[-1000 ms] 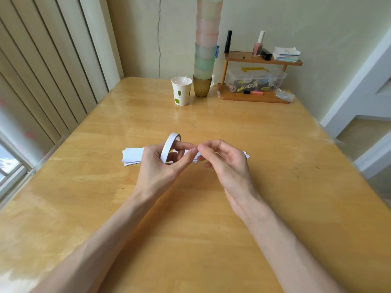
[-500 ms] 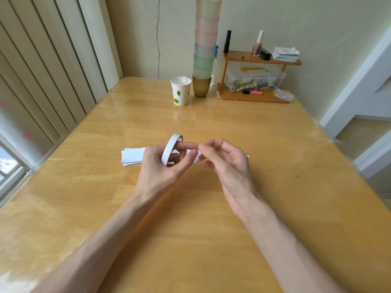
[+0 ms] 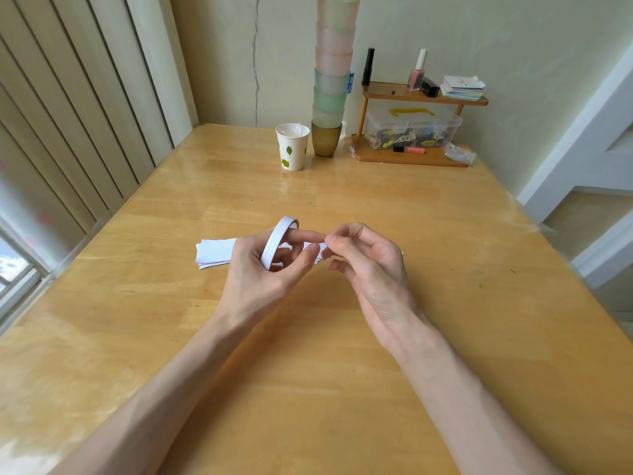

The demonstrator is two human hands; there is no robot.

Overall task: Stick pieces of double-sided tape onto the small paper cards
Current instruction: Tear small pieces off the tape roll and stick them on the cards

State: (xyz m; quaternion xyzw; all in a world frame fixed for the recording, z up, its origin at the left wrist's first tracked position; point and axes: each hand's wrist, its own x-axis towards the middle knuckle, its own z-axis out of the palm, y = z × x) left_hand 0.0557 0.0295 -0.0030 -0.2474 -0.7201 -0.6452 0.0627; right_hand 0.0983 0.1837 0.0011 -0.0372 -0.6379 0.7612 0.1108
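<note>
A white roll of double-sided tape (image 3: 276, 240) stands on edge in my left hand (image 3: 263, 272), with the forefinger through its hole and the thumb against its side. My right hand (image 3: 368, 265) meets it just to the right, forefinger and thumb pinching the tape's free end (image 3: 323, 250) near the left fingertips. Both hands hover above the wooden table (image 3: 308, 337). Behind them lies a small stack of white paper cards (image 3: 215, 252), mostly hidden by the hands; a corner shows past the right hand.
At the table's far end stand a paper cup with leaf print (image 3: 292, 146), a tall stack of coloured cups (image 3: 332, 77) and a small wooden shelf (image 3: 411, 128) with a clear box, bottles and notes. Vertical blinds line the left side.
Almost nothing has moved. The right fingertips have shifted slightly at the tape's end, and the roll sits a touch more upright in the left hand.
</note>
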